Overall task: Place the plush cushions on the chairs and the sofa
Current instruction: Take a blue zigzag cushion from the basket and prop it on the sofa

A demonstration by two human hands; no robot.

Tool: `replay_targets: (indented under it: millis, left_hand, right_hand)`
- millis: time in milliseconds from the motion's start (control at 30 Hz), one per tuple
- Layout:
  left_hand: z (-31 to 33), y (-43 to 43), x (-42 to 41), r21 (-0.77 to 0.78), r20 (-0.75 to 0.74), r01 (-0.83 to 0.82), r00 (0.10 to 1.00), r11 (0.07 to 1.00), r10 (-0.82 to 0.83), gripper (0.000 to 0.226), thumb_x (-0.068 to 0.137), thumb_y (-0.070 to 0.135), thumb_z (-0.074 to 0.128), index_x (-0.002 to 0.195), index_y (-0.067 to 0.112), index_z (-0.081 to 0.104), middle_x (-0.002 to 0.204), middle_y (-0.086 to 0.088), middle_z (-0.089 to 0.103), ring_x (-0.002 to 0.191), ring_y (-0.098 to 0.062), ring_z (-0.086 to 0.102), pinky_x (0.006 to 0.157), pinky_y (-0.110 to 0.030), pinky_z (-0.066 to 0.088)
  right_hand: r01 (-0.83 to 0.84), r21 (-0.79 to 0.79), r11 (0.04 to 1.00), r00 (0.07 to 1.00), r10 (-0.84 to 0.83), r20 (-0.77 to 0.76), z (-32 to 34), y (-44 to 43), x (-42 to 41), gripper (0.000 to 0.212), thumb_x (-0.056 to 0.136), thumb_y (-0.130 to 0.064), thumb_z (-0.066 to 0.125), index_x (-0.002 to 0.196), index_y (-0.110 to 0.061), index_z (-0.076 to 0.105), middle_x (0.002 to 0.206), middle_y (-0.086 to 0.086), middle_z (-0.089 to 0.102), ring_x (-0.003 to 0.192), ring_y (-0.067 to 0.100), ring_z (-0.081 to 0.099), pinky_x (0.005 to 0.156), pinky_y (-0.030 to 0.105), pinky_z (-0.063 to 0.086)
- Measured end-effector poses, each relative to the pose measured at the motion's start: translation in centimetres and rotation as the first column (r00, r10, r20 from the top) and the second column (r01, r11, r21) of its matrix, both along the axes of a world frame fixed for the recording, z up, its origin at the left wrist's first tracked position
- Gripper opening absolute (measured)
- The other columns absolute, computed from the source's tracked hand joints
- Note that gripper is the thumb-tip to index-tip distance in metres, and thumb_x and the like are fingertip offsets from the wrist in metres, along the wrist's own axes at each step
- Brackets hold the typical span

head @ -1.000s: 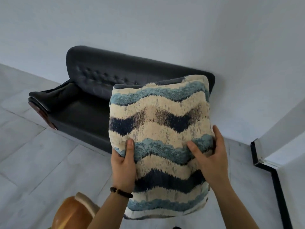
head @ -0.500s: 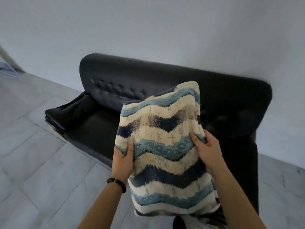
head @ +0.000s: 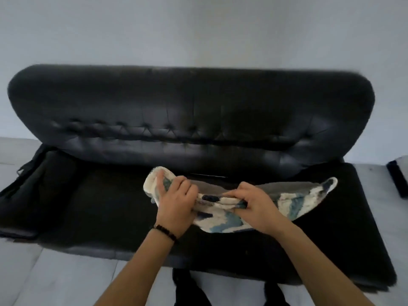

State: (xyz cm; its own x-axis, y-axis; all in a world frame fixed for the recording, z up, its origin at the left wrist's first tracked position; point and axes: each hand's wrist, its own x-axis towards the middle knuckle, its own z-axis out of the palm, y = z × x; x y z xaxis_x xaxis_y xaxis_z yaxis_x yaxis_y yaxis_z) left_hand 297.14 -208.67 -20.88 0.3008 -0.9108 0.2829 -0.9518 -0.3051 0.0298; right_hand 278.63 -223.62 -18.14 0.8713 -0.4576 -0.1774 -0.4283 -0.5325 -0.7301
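Subject: one plush cushion (head: 291, 206), cream with blue and dark navy wavy bands on one face and plain grey on the other.

Position: the cushion is over the right half of the seat (head: 99, 206) of a black sofa (head: 189, 111), in front of the tufted backrest and apart from it. Whether its underside touches the seat cannot be told.

Orientation: the long axis runs left to right, parallel to the backrest. The cushion is seen nearly edge-on. The grey face is turned up and toward the backrest; the patterned face is turned toward the person and downward. The body is bowed, the middle sagging low and both ends curling upward. The right end tapers to a point directed toward the sofa's right side.

Grip: the left hand (head: 176, 204) is wrapped round the left end, fingers curled over the upper edge and pressing into the pile. The right hand (head: 256, 208) pinches the upper edge just right of the middle, fingers bent tightly on the fabric. Both hands are clamped on the cushion and sit near each other.

Other: a dark beaded bracelet (head: 165, 231) is on the left wrist. The sofa stands against a pale wall (head: 198, 29) on a light tiled floor (head: 55, 279).
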Motion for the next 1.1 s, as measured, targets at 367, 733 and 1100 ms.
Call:
replay_targets:
  millis: [367,733,1100]
  left_hand:
    - [-9.3,-6.8,12.4,0.158,-0.428,-0.195,0.870,0.968,0.245,0.033,0.063,0.013,0.088,0.078,0.011,0.058,0.076,-0.008,0.057,0.070,-0.031,0.055,0.081,-0.051,0.050]
    - [-30.0,-17.6,19.4,0.251,-0.221,-0.009,0.973,0.968,0.067,0.067,0.079,0.035,0.080,0.138,0.012,0.057,0.138,-0.030,0.047,0.130,-0.049,0.041,0.109,-0.070,0.027]
    - [-45.9,-16.9,17.5,0.056,-0.766,-0.508,0.531,0.860,0.363,0.085,0.093,0.050,0.065,0.159,0.021,0.019,0.162,-0.018,0.010,0.146,-0.022,0.023,0.111,-0.012,0.023]
  right_hand:
    - [0.022,-0.459,0.888,0.737,-0.325,-0.593,-10.0,-10.9,0.4,0.060,0.090,-0.057,0.060,0.143,-0.034,0.044,0.134,-0.005,0.059,0.128,0.021,0.054,0.116,0.046,0.032]
    - [0.264,-0.500,0.825,0.796,-0.479,-0.369,-31.8,-19.8,5.4,0.071,0.097,-0.036,0.061,0.159,-0.024,0.027,0.163,0.022,0.024,0.151,0.043,0.021,0.120,0.061,0.019]
    - [0.812,-0.095,0.576,0.565,-0.816,-0.123,-48.6,-15.9,5.0,0.108,0.090,-0.047,0.071,0.162,-0.020,-0.006,0.167,0.018,0.009,0.152,0.038,0.019,0.117,0.051,0.031]
